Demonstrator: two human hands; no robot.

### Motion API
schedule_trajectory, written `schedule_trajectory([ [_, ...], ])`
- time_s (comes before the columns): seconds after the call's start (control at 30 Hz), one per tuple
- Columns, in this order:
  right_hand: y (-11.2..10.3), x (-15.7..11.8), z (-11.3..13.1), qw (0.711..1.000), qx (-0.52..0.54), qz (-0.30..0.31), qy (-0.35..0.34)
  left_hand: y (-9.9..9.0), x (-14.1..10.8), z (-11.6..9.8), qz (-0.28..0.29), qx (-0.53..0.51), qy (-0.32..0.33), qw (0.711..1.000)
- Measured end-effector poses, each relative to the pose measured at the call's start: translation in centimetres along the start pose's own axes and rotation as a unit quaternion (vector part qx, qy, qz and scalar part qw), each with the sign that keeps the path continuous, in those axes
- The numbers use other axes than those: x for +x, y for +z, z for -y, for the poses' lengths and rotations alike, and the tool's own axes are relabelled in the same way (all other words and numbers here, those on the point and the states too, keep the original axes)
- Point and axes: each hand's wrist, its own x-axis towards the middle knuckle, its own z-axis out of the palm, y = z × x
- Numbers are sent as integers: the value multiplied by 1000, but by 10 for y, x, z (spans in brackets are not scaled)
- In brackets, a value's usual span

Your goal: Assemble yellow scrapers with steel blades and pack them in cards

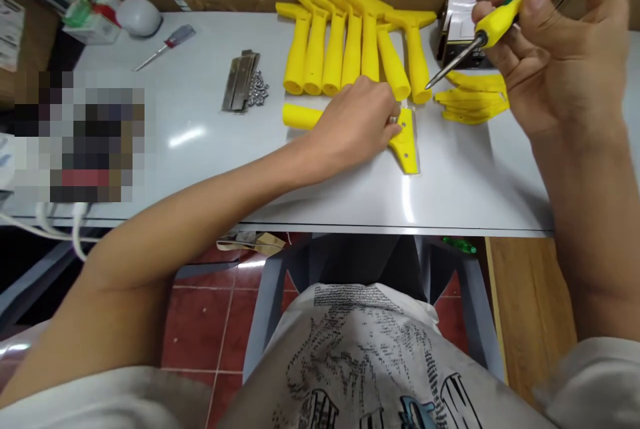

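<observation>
My left hand (pixel 357 115) is closed over a yellow scraper (pixel 408 142) that lies on its side on the table. Two small screws show in the scraper's head, and a thin clear or metallic edge runs along its right side. Raised at the right, my right hand (pixel 565 49) grips a green and yellow screwdriver (pixel 493 25), its shaft slanting down to the left. The tip hangs near a row of yellow scraper handles (pixel 323 49). Several loose yellow head plates (pixel 473 99) lie below my right hand.
Flat metal blades (pixel 239 82) sit beside a heap of small screws (pixel 258 89). Farther left are a second screwdriver (pixel 167 45) and a white rounded object (pixel 139 17). A small box (pixel 457 32) stands at the back right. The white table (pixel 225 182) ends just before my lap.
</observation>
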Motion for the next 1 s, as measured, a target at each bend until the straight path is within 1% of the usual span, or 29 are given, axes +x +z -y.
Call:
schedule_trajectory([
  [0.07,-4,4,-3,1000,-7,7,-5,-2,1,-7,-3,61,-16,998],
  [0.1,-4,4,-4,1000,-15,14,-1,-3,-2,-9,-1,86,-14,996],
  [0.17,-2,0,-4,1000,-26,6,0,-7,-11,-9,8,104,16,994],
  [0.27,9,-13,3,999,-39,1,-13,-9,-33,2,6,129,65,990],
  [0.33,18,-22,8,996,-59,6,-60,-9,-45,13,-9,154,73,985],
  [0.4,25,-29,10,989,-93,15,-111,-8,-52,21,-18,178,80,981],
  [0.47,29,-30,5,982,-104,20,-156,-8,-53,25,-16,187,90,978],
  [0.5,29,-30,0,981,-102,31,-163,-9,-52,26,-13,186,94,978],
  [0.57,30,-28,-9,981,-91,44,-165,-10,-48,27,-7,177,101,979],
  [0.63,31,-27,-15,984,-86,37,-153,-11,-46,27,-1,169,107,980],
  [0.7,35,-28,-12,986,-95,35,-130,-12,-44,28,9,166,115,979],
  [0.77,40,-33,-4,987,-100,44,-114,-11,-44,29,12,167,125,978],
  [0.9,45,-44,12,984,-95,30,-145,-7,-43,30,1,175,135,975],
  [1.0,41,-44,10,978,-126,40,-159,-6,-42,30,-7,167,131,977],
])
